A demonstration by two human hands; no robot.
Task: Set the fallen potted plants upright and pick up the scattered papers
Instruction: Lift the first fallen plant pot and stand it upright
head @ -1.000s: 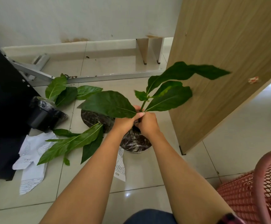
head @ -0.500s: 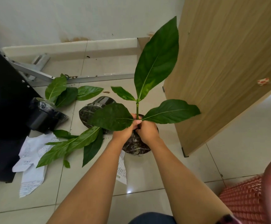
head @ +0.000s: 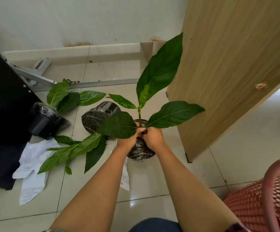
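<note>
A potted plant (head: 159, 76) with broad green leaves stands upright in a black plastic-wrapped pot (head: 140, 152) on the floor tiles. My left hand (head: 127, 139) and my right hand (head: 153, 138) both grip the pot's top at the base of the stem. A second plant lies fallen just left of it, its pot (head: 96, 118) on its side and its leaves (head: 72, 151) spread toward me. A third fallen plant (head: 64, 96) lies further left, its pot (head: 45, 121) against a black panel. Crumpled white papers (head: 32, 166) lie at the lower left; another sheet (head: 125, 174) shows under my left forearm.
A wooden door (head: 227, 72) stands open right beside the upright plant. A black panel (head: 0, 114) fills the left side. A metal frame (head: 89, 83) runs along the floor near the white wall. A red mesh chair (head: 267, 198) is at the lower right.
The plant in my hands has swung from leaning right to standing upright, its big leaf now pointing up. Both hands stayed on the pot.
</note>
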